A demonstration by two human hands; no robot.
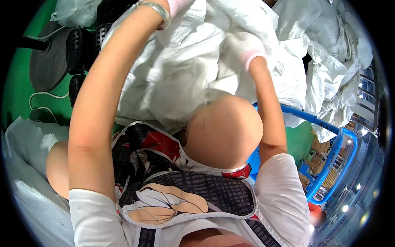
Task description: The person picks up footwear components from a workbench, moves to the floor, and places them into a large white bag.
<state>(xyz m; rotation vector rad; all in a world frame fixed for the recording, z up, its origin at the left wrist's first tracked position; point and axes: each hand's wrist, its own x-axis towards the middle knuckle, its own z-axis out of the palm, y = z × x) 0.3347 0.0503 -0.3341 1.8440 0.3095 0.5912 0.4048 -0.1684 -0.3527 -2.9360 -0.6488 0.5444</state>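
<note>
A large, crumpled white sheet-like sack [185,61] fills the space in front of my knees. My right hand [245,47], in a white glove with a pink cuff, rests against its upper right part. The glove is blurred and blends into the white folds, so its fingers cannot be made out. At the top edge, only the pink-cuffed wrist end of my left hand [177,5] shows, next to the sack; its fingers lie outside the picture. A bracelet [159,11] circles the left wrist.
Several black perforated pieces [78,49] lie at the left beside a dark round base [47,61] and a white cable [43,94] on the green floor [18,88]. A blue plastic frame [329,164] stands at the right. More white sheeting [329,61] heaps up behind it.
</note>
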